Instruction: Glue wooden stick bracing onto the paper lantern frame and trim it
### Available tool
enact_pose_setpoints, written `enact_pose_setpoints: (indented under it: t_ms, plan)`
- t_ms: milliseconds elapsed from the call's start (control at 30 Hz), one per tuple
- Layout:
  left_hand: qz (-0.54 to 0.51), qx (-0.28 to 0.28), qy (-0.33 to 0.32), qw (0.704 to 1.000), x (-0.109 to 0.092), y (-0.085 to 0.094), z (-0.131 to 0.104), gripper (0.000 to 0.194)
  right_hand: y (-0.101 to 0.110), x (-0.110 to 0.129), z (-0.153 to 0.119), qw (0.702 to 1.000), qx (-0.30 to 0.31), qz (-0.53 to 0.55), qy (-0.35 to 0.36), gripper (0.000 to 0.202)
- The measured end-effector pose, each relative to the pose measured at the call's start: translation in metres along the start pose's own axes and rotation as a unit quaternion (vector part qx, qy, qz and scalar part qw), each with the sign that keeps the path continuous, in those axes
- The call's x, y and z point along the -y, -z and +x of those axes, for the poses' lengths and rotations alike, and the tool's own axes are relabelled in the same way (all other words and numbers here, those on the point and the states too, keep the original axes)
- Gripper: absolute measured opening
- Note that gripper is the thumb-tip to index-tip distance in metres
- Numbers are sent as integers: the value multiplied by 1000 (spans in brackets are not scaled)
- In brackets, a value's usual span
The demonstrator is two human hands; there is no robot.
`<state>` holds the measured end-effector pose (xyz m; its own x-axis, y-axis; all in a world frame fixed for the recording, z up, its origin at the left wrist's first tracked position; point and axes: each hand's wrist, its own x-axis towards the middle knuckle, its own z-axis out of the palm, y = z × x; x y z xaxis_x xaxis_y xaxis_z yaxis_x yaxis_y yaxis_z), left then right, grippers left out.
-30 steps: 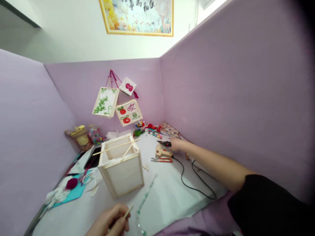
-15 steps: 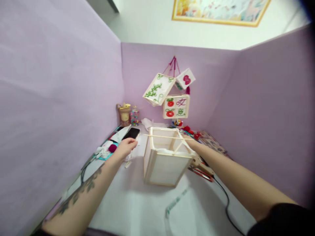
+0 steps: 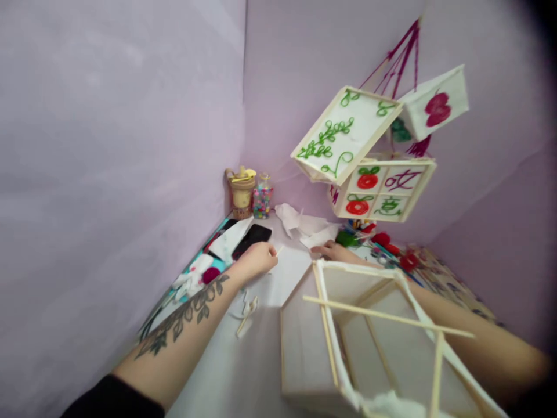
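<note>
A box-shaped lantern frame [image 3: 308, 348] of thin wooden sticks and white paper stands in front of me, its top uncovered. One loose-ended stick [image 3: 383, 313] lies across the top, and another meets it near the right side. My left hand [image 3: 260, 257] is closed, fingers curled together, beside a black phone [image 3: 256, 232]. A short pale sliver shows at its fingertips, too small to name. Beyond the lantern frame, my right hand [image 3: 333, 251] is stretched out flat with fingers apart, close to crumpled white paper [image 3: 300, 223]. The frame partly hides my right forearm.
Decorated paper lanterns [image 3: 343, 136] hang at the back by purple cords. A lidded cup [image 3: 241, 191] and a jar of colourful beads [image 3: 262, 197] stand in the back corner. Craft pieces with a dark red pompom [image 3: 212, 275] lie left; red yarn items [image 3: 409, 261] lie right.
My view has turned down and left and come closer. My right hand has moved from beside the lantern frame to the paper behind it. My left hand has reached further forward.
</note>
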<state>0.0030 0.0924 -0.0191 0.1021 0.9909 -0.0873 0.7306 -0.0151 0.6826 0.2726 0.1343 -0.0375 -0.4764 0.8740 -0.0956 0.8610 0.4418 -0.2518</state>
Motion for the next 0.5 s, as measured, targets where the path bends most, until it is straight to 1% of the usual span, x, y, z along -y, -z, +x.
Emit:
enact_pose_setpoints:
  t_ms: [100, 167, 267, 333, 400, 467, 500]
  plan:
    - [50, 28, -20, 998, -4, 4, 10, 11, 3, -11, 8, 999, -14, -23, -18, 33]
    - [74, 45, -28, 996, -7, 4, 13, 13, 0, -16, 8, 999, -12, -20, -33, 29]
    - [95, 78, -50, 991, -12, -2, 12, 15, -2, -18, 3, 999, 7, 4, -38, 22]
    - [98, 86, -64, 989, -15, -6, 7, 19, 1, -18, -2, 999, 9, 32, -39, 21]
    - [88, 68, -70, 991, -17, -7, 0, 25, 9, -18, -7, 996, -1, 74, -43, 24]
    - [56, 30, -76, 995, -17, -6, -6, 29, 22, -22, -15, 990, -27, 126, -56, 22]
    - [36, 10, -80, 996, -16, -4, -9, 27, 30, -25, -21, 985, -48, 154, -66, 20]
